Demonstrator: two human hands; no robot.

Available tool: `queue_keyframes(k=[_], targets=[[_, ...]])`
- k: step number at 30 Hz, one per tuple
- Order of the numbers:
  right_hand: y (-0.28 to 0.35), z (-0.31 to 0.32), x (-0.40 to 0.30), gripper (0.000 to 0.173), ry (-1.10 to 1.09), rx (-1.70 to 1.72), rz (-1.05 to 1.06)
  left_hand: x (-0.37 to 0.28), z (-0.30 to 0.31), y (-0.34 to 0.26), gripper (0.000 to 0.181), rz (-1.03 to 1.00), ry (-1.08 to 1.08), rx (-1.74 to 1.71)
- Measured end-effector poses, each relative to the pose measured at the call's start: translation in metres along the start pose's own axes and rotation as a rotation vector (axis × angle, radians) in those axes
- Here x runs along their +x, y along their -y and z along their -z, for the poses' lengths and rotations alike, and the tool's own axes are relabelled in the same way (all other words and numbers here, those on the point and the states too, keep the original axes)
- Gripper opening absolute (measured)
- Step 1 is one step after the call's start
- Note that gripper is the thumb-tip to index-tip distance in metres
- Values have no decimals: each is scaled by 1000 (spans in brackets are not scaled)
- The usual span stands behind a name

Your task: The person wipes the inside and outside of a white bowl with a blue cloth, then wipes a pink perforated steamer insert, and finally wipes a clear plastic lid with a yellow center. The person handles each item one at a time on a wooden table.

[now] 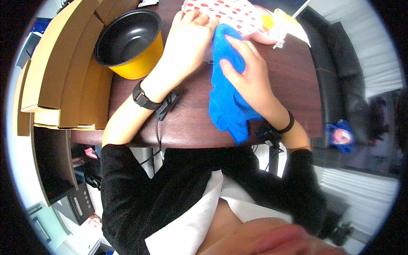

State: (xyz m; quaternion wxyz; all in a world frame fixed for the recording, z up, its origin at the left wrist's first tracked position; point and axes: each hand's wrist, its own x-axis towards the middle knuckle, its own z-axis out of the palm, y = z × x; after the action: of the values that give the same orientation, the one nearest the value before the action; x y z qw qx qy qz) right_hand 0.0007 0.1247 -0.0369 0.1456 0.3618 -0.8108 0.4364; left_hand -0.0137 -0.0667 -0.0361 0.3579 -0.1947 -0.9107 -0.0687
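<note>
My left hand (191, 38) grips the near rim of a white basket with oval holes (220, 12) at the top middle; red shows through the holes. A bunched blue cloth (226, 86) is in my right hand (248, 63), pinched between thumb and fingers, its upper end against the basket's near side and its lower end hanging down towards the table's front edge. Beyond my left wrist, on the left, stands a yellow pot with a black inside (137, 67). Part of what lies under my left fingers is hidden.
Cardboard boxes (73, 79) line the left side of the dark wooden table (191, 108). A pink container (266, 36) and a pale yellow and white item (291, 24) sit at the upper right. Black devices with cables are at both wrists. A black sofa (331, 70) stands on the right.
</note>
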Motion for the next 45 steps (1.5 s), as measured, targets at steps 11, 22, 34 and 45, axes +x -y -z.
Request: queue_keyframes(k=[11, 22, 34, 45], targets=[[-61, 71, -13, 38, -352, 201, -244, 9, 11, 40, 59, -76, 63, -191], [-75, 36, 3, 49, -305, 83, -228, 3, 19, 3, 51, -114, 43, -187], [-69, 28, 4, 44, -306, 49, -213, 2, 18, 48, 90, -134, 246, -168], [-12, 2, -12, 44, -98, -139, 5, 1, 11, -9, 73, 41, -49, 161]])
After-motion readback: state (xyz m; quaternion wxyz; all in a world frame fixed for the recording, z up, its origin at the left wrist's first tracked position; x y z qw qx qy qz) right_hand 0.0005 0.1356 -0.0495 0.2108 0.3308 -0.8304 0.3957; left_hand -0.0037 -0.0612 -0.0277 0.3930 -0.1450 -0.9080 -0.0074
